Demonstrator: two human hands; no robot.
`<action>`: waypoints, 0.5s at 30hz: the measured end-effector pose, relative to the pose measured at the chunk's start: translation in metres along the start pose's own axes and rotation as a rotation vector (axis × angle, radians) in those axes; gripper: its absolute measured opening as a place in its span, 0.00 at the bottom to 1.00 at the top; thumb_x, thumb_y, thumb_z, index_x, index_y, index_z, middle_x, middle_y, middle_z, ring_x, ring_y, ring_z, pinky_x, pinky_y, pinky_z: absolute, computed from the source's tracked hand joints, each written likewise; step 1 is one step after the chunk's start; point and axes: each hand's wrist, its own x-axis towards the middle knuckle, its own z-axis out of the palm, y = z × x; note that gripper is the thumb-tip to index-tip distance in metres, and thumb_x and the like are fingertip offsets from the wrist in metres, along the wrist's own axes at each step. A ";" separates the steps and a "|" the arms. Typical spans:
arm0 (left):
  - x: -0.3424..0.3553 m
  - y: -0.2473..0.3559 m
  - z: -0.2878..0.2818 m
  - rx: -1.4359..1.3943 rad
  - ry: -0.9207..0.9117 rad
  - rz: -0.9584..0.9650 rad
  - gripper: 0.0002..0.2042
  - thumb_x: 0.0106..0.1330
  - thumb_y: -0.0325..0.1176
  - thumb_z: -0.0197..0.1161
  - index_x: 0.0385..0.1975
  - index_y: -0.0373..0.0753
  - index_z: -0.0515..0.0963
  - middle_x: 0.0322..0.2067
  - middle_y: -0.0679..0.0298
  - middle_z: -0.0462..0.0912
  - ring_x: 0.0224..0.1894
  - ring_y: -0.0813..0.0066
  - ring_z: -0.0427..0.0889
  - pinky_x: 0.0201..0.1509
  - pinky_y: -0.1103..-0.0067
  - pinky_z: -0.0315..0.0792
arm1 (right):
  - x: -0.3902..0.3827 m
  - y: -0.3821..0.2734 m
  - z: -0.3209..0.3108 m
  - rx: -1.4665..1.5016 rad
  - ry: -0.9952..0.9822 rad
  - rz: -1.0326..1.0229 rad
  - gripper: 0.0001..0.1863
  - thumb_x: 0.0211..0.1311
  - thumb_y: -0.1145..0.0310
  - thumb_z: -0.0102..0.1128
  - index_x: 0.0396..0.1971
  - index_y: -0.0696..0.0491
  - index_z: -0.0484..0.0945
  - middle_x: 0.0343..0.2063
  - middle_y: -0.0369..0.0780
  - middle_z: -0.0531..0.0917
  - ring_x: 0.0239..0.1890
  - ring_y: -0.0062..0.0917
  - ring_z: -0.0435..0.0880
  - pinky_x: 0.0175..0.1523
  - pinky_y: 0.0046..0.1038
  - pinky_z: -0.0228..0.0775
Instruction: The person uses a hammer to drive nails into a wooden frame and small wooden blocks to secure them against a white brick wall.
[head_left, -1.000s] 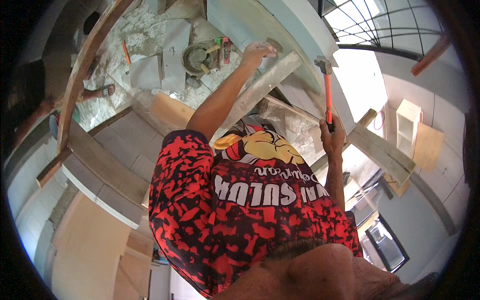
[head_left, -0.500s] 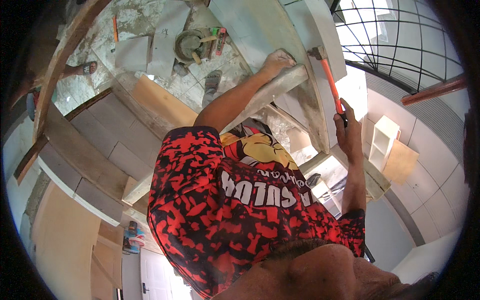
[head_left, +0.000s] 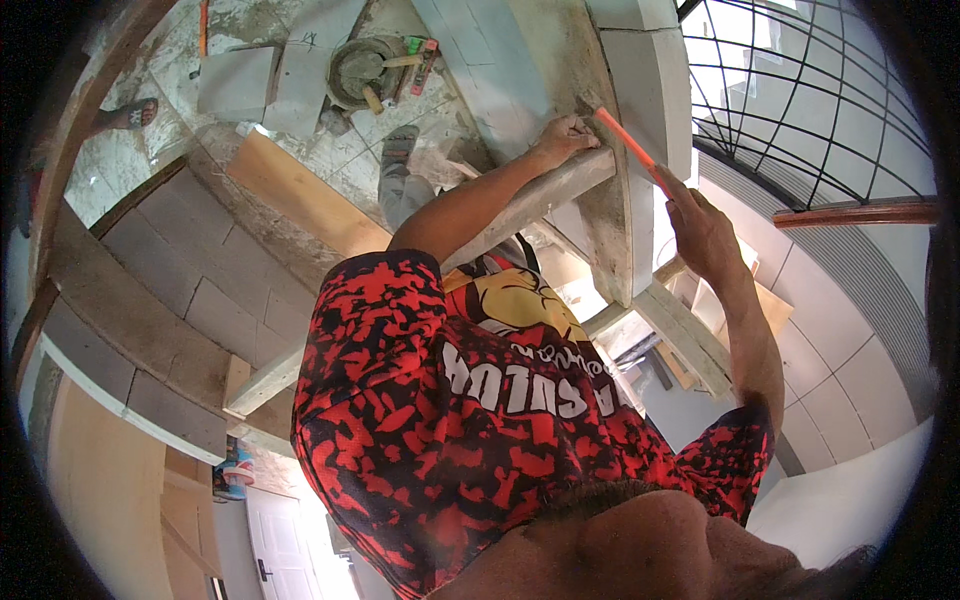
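Note:
My left hand (head_left: 566,141) is closed at the end of a dusty timber (head_left: 562,188), its fingers pinched near the pale board edge; what they hold is too small to make out. My right hand (head_left: 698,222) grips a hammer (head_left: 630,135) by its orange handle, off to the right. The hammer's head is close above my left hand at the board (head_left: 616,255) and is hard to see clearly. Below the timber my grey-clad leg and sandalled foot (head_left: 398,150) show on the dusty floor.
A mortar bucket (head_left: 352,75) with tool handles, a red level (head_left: 425,65), loose tiles (head_left: 235,90) and a plywood piece (head_left: 290,190) lie below. Another person's sandalled foot (head_left: 135,115) is at left. A metal grille (head_left: 790,100) and white shelf unit (head_left: 710,300) are at right.
My right hand and hammer have risen and tilted leftward, the head nearing my left hand. My left hand has shifted right and down along the timber. The view has shifted somewhat.

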 end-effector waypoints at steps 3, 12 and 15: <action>0.003 0.002 0.003 0.023 0.054 0.079 0.11 0.53 0.33 0.66 0.27 0.34 0.73 0.29 0.61 0.81 0.32 0.78 0.79 0.38 0.83 0.71 | 0.014 -0.008 -0.009 -0.143 -0.065 -0.027 0.29 0.62 0.69 0.46 0.63 0.38 0.51 0.30 0.46 0.76 0.26 0.41 0.80 0.31 0.38 0.74; -0.009 0.008 0.001 0.303 0.075 0.016 0.15 0.49 0.42 0.67 0.28 0.37 0.79 0.25 0.67 0.79 0.28 0.82 0.75 0.35 0.82 0.68 | 0.028 -0.028 -0.019 -0.392 -0.144 -0.086 0.32 0.60 0.70 0.46 0.64 0.38 0.50 0.27 0.46 0.76 0.22 0.36 0.81 0.25 0.34 0.75; -0.008 0.011 0.002 0.293 0.081 0.018 0.15 0.49 0.43 0.67 0.28 0.37 0.79 0.26 0.67 0.80 0.29 0.81 0.75 0.36 0.82 0.68 | 0.029 -0.030 -0.020 -0.379 -0.085 -0.151 0.32 0.59 0.71 0.46 0.63 0.39 0.50 0.27 0.46 0.76 0.21 0.36 0.81 0.23 0.33 0.75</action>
